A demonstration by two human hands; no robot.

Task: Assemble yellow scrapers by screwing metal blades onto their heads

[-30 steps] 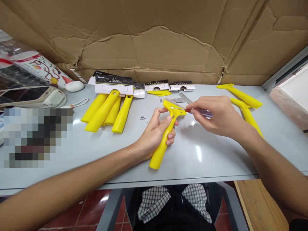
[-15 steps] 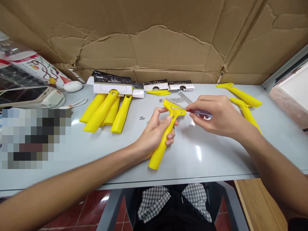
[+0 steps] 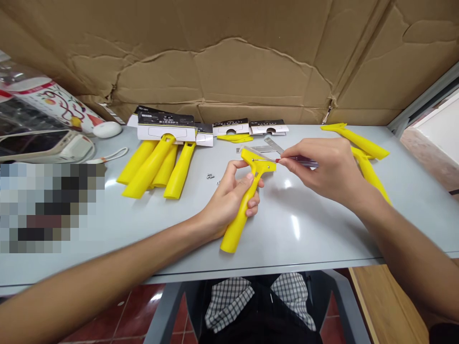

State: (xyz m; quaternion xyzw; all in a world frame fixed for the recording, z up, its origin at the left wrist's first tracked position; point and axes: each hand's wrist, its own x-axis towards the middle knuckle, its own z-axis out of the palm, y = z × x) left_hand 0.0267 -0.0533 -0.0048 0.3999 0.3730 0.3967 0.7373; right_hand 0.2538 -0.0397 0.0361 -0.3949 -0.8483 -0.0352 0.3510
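My left hand [image 3: 236, 191] is wrapped round the handle of a yellow scraper [image 3: 234, 229], whose wide head points up and away from me. Two screws show on that head. In my right hand [image 3: 319, 165] is a screwdriver [image 3: 301, 162] with a clear and red handle, held nearly level. Its thin shaft crosses the scraper's head, with the tip at the left screw. Metal blades [image 3: 273, 145] lie just behind the head. Small screws [image 3: 210, 176] rest on the table to the left of my left hand.
Several yellow scrapers [image 3: 148, 167] with black-and-white cards lie at the left. Two more yellow handles [image 3: 362, 142] are at the right. Folded cards [image 3: 231, 127] and small yellow pieces [image 3: 234, 138] sit along the cardboard [image 3: 222, 71] at the back. A phone [image 3: 39, 143] lies far left.
My right fingers have shifted slightly on the screwdriver, lower fingers tucking in. The scraper stays in my left hand almost unmoved. The view has shifted very slightly.
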